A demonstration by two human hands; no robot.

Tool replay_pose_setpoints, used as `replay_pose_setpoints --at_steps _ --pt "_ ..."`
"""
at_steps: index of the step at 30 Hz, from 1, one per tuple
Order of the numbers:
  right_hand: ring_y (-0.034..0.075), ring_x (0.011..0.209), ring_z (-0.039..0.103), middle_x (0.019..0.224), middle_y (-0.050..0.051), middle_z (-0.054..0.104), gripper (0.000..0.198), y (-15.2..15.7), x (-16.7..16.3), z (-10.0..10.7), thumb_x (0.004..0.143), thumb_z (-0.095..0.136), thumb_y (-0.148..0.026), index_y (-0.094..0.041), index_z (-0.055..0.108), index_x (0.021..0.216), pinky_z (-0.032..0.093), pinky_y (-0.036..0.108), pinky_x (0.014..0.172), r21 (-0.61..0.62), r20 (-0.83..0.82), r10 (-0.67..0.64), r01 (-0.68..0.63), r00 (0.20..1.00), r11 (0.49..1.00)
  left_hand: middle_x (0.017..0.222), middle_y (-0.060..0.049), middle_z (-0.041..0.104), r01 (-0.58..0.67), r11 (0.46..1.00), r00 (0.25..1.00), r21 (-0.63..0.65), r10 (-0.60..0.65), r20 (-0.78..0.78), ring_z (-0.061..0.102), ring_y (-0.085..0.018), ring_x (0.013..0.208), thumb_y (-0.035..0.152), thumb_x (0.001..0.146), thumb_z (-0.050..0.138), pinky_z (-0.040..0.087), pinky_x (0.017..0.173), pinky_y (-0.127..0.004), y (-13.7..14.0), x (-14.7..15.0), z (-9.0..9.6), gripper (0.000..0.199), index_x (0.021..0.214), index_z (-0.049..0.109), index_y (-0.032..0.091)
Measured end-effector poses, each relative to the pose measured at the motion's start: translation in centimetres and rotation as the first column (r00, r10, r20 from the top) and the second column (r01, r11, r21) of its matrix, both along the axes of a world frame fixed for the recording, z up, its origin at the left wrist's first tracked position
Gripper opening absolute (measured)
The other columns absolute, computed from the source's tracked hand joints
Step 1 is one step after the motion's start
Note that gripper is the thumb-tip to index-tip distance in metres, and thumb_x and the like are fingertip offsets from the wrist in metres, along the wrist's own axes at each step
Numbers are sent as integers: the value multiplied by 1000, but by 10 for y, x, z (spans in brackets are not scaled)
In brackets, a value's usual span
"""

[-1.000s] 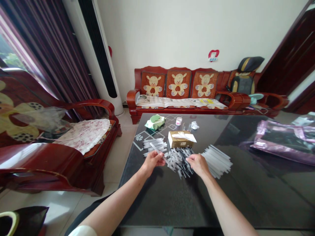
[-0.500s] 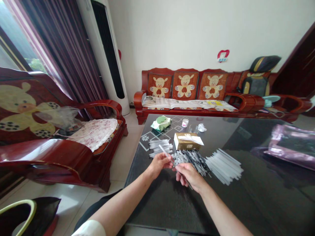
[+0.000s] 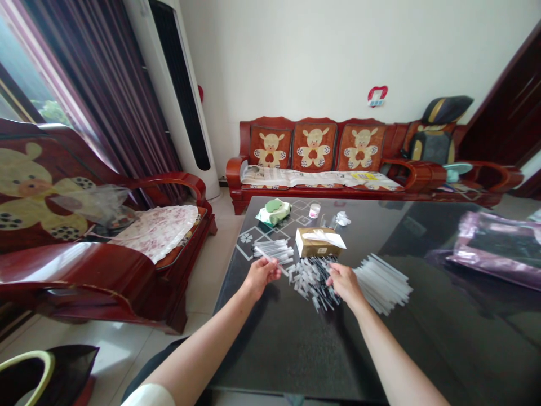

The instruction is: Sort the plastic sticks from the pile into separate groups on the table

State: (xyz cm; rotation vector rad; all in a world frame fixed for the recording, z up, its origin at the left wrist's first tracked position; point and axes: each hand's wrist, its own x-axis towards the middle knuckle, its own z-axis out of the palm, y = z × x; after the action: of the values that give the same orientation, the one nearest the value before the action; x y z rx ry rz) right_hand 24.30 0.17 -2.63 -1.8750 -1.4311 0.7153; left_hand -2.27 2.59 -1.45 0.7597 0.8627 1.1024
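My left hand (image 3: 261, 276) is closed around a slim translucent white tube (image 3: 284, 270), which slants across the fingers. Just beyond it lies a stack of similar white tubes (image 3: 274, 249) with dark ends. My right hand (image 3: 344, 282) has its fingers pinched together at the right edge of a heap of thin black sticks (image 3: 324, 282); whether a stick is between the fingertips is hidden. Short whitish cap-like pieces (image 3: 302, 277) lie along the left of that heap. Right of my right hand, long translucent tubes (image 3: 382, 285) are spread in a loose bundle.
A gold tissue box (image 3: 319, 248) stands behind the heap on the dark table (image 3: 296, 349). Farther back are a green wipes pack (image 3: 274, 213), a small white cup (image 3: 314, 211) and crumpled tissue (image 3: 343, 218). A purple plastic package (image 3: 460, 256) lies at the right.
My hands have moved apart. The left keeps a white tube and has shifted left towards the stack; the right has gone to the black sticks. The view has turned slightly right.
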Motion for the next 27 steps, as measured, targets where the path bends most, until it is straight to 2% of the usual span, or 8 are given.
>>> replay_pose_setpoints --at_steps 3,6,10,16,20,23,25,27 --pt "19 61 66 75 10 74 46 8 4 -5 78 43 -20 -10 64 118 48 27 60 108 171 4 -23 985 994 71 -6 67 102 995 994 6 -102 -32 61 -10 56 33 69 79 52 55 -21 -11 13 -5 29 79 63 10" --pt "24 84 68 89 13 74 47 8 1 -7 77 44 -14 -10 63 120 49 31 76 188 269 -4 -48 963 981 70 -5 66 170 985 984 13 -169 -61 60 -10 55 37 67 79 52 55 -22 -18 21 -7 34 79 62 11" --pt "24 94 66 103 17 70 49 7 -7 -12 76 41 -7 -8 63 119 49 33 87 274 354 13 -117 935 955 71 -6 67 201 979 977 19 -199 -79 60 -10 55 40 65 80 52 55 -22 -22 25 -7 38 80 62 10" --pt "24 109 60 115 18 64 51 7 -15 -17 71 38 -1 -6 65 114 43 36 101 418 410 51 -237 911 877 73 -7 68 217 976 973 5 -216 -86 61 -10 56 42 64 80 52 56 -22 -24 24 -4 41 82 61 11" --pt "24 101 64 112 15 66 45 -1 -24 -6 75 40 -6 -12 66 112 48 39 95 434 272 102 -216 957 875 74 -7 68 206 978 976 15 -205 -72 61 -11 58 42 64 80 51 58 -23 -22 22 -1 40 82 62 11" --pt "23 82 68 98 12 71 34 -13 -41 5 84 46 -23 -16 66 111 55 37 75 321 17 237 -230 971 919 74 -6 68 217 976 976 32 -216 -35 61 -10 58 41 64 81 51 59 -23 -21 22 1 39 83 64 11" --pt "22 69 67 85 10 72 33 -21 -56 11 86 48 -35 -16 68 106 54 33 56 213 -208 327 -284 922 935 71 -5 67 230 972 973 47 -229 -23 60 -10 57 40 63 81 50 60 -23 -22 23 1 38 83 66 10" --pt "20 60 66 76 8 70 34 -29 -69 15 86 51 -43 -16 69 95 49 28 45 122 -411 370 -352 833 928 66 -3 64 236 970 971 59 -235 -34 58 -9 56 39 64 81 48 59 -22 -24 24 1 37 82 68 10"
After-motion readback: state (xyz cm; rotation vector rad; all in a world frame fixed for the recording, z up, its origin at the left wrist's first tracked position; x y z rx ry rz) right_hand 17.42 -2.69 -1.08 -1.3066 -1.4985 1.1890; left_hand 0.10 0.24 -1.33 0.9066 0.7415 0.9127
